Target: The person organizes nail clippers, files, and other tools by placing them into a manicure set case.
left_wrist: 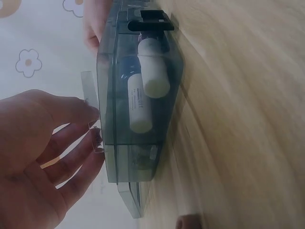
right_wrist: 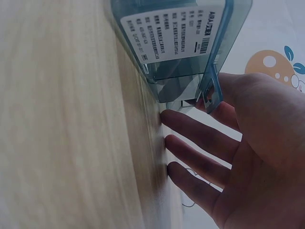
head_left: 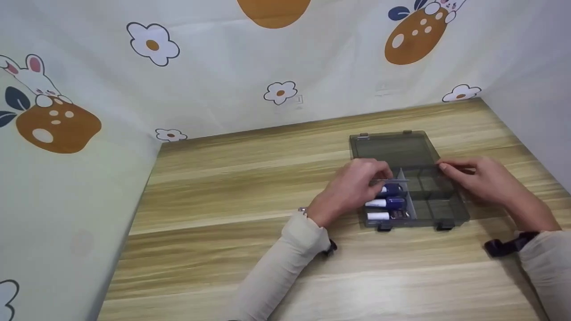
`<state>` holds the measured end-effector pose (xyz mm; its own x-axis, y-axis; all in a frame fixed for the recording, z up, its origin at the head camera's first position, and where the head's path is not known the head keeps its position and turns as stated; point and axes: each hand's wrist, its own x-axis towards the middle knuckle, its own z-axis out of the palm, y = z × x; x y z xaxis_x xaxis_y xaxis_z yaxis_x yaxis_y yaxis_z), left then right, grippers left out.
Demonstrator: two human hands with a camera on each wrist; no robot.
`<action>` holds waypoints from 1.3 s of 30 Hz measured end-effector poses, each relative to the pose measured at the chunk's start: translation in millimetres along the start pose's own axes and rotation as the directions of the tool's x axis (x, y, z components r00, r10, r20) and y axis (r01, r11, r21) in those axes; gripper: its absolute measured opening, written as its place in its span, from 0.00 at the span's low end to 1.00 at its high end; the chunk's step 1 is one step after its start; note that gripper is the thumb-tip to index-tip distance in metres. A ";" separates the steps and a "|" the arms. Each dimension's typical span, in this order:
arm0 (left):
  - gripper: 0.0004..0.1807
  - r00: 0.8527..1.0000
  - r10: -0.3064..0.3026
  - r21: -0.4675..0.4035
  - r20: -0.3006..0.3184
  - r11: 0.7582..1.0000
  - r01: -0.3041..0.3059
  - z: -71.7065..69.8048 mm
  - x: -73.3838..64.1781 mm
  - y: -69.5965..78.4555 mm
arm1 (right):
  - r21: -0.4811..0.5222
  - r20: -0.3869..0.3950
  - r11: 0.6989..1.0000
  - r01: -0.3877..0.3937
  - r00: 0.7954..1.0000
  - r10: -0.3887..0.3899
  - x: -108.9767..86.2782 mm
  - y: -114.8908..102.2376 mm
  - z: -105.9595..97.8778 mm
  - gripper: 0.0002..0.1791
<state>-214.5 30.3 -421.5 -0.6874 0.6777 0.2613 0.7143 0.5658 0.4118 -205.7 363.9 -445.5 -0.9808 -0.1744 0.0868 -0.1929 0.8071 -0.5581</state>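
A grey see-through compartment box (head_left: 439, 209) lies on the table with its lid (head_left: 392, 149) folded back. In its left compartment lie several small bottles (head_left: 395, 203) with white caps and dark blue or dark bodies, like nail polish. My left hand (head_left: 354, 185) is over that compartment, pinching a thin clear plastic divider (left_wrist: 89, 88) between thumb and fingers at the box's top edge. At the box's far right corner, my right hand (head_left: 488, 180) pinches the rim by a tab (right_wrist: 213, 95) with thumb and index finger. Its other fingers (right_wrist: 190, 183) reach down to the tabletop.
An upright divider (head_left: 408, 200) separates the bottles from the right-hand compartments. Two dark latches (head_left: 444, 226) stick out at the box's front. A printed curtain (head_left: 214, 80) borders the wood-grain table (head_left: 223, 191) at the back and sides. A white label (right_wrist: 174, 33) covers the box's side.
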 end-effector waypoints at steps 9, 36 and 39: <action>0.09 1.000 0.022 0.007 0.010 1.000 -0.022 5.5 9.1 5.4 | 0.007 -0.008 1.000 0.005 1.000 -0.005 -1.4 -0.1 -1.0 0.24; 0.10 0.997 -0.008 -0.001 0.072 1.000 0.008 19.0 35.0 26.4 | -0.020 -0.009 0.999 -0.028 1.000 0.028 -0.8 -0.4 -0.3 0.26; 0.11 0.998 -0.001 0.000 0.070 1.000 0.002 20.5 38.6 29.6 | -0.029 -0.015 0.999 -0.023 1.000 0.022 -0.8 -0.3 -0.3 0.25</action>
<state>-217.2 82.9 -417.1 -0.6775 0.7082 0.1986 0.7133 0.5666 0.4126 -204.8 363.9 -445.2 -0.9852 -0.1481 0.0864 -0.1713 0.8270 -0.5354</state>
